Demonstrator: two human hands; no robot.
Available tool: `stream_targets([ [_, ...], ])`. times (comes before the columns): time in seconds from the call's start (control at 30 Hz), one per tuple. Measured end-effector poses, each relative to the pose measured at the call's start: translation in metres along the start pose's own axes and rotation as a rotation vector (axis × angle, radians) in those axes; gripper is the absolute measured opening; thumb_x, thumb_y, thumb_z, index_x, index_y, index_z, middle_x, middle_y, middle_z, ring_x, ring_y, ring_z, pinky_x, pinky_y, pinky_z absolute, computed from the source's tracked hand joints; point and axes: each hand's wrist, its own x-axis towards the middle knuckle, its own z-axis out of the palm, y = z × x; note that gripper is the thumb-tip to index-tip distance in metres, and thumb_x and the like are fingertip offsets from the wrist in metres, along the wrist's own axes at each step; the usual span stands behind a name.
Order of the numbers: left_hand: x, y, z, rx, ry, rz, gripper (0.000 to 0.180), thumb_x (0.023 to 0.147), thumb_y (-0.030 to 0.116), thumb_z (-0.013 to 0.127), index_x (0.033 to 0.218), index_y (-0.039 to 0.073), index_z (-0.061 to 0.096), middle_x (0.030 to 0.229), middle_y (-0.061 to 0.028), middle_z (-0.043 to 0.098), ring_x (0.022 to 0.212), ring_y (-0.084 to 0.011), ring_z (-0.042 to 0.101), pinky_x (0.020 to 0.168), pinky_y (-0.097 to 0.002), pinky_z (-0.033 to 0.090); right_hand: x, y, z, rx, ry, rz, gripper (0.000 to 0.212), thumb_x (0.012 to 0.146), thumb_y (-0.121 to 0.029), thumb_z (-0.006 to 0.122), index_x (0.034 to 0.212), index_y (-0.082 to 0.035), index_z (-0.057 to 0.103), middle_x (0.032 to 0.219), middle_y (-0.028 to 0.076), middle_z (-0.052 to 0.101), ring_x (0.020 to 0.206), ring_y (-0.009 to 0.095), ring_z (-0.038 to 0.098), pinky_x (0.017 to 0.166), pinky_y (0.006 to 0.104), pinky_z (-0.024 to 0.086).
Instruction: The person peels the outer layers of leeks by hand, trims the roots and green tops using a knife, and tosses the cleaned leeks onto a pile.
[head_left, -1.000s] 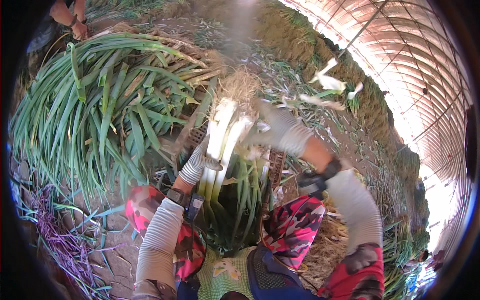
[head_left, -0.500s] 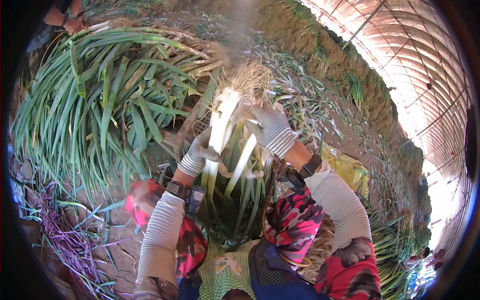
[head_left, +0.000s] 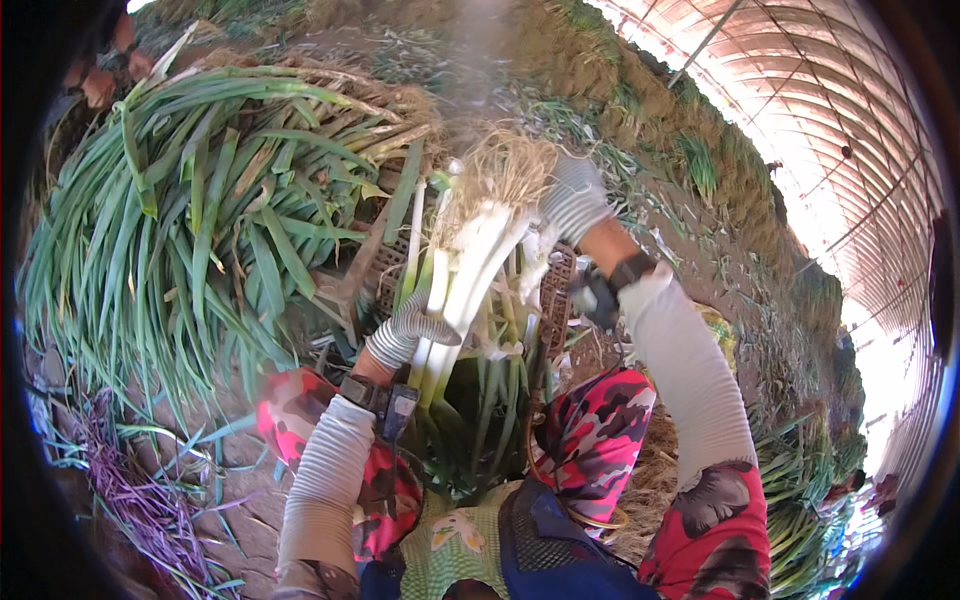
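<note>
My left hand (head_left: 412,330), in a striped knit glove, is closed around the white shafts of a bunch of long green onions (head_left: 476,262). Their tangled roots (head_left: 497,175) point away from me, and the green leaves hang down toward my lap. My right hand (head_left: 580,200), gloved alike, is at the right side of the roots; its fingers are blurred and partly hidden there. Loose pale skin (head_left: 537,262) dangles beside the shafts. Behind the bunch stands a brown plastic crate (head_left: 557,290), mostly covered.
A big heap of green onions (head_left: 200,200) lies at the left, with another person's hands (head_left: 100,85) beyond it. Purple strands (head_left: 140,490) lie at lower left. More onions (head_left: 795,510) lie at lower right. An earth bank (head_left: 700,130) runs along the right under an arched roof.
My right hand has moved up and to the right, around the outside of the roots. More white shafts now show in my left hand, which has shifted slightly down and right.
</note>
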Motion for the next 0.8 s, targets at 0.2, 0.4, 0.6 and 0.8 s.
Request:
stream_targets([
  [0.2, 0.018, -0.006, 0.007, 0.169, 0.08, 0.25, 0.052, 0.066, 0.002, 0.073, 0.11, -0.009, 0.047, 0.08, -0.0158, 0.065, 0.071, -0.0235, 0.065, 0.066, -0.0325, 0.055, 0.023, 0.054, 0.006, 0.244, 0.223, 0.466, 0.021, 0.081, -0.017, 0.05, 0.09, -0.004, 0.064, 0.09, 0.021, 0.063, 0.084, 0.037, 0.062, 0.073, 0.0423, 0.051],
  [0.4, 0.022, -0.016, 0.005, 0.483, 0.284, 0.234, 0.066, 0.055, 0.01, 0.081, 0.111, -0.004, 0.048, 0.09, -0.0112, 0.063, 0.079, -0.0232, 0.061, 0.076, -0.0312, 0.051, -0.018, 0.142, -0.004, 0.219, 0.015, 0.729, 0.053, 0.072, -0.032, 0.068, 0.115, -0.003, 0.054, 0.112, 0.02, 0.058, 0.098, 0.034, 0.059, 0.085, 0.0374, 0.046],
  [0.6, 0.025, 0.002, 0.031, 0.701, 0.42, 0.237, 0.082, 0.05, 0.009, 0.085, 0.12, -0.004, 0.043, 0.104, -0.0113, 0.06, 0.095, -0.0201, 0.057, 0.085, -0.0289, 0.047, -0.037, -0.012, -0.058, 0.578, 0.115, -0.26, 0.071, 0.066, -0.035, 0.072, 0.123, -0.002, 0.044, 0.116, 0.021, 0.053, 0.109, 0.033, 0.051, 0.095, 0.0392, 0.038],
  [0.8, 0.037, -0.016, 0.029, 0.653, 0.335, 0.183, 0.09, 0.048, 0.008, 0.086, 0.123, -0.006, 0.038, 0.106, -0.0136, 0.06, 0.097, -0.0212, 0.057, 0.087, -0.0302, 0.047, -0.028, -0.036, -0.056, 0.183, -0.211, -0.234, 0.067, 0.061, -0.042, 0.072, 0.109, 0.001, 0.054, 0.092, 0.018, 0.061, 0.082, 0.033, 0.061, 0.079, 0.0401, 0.048],
])
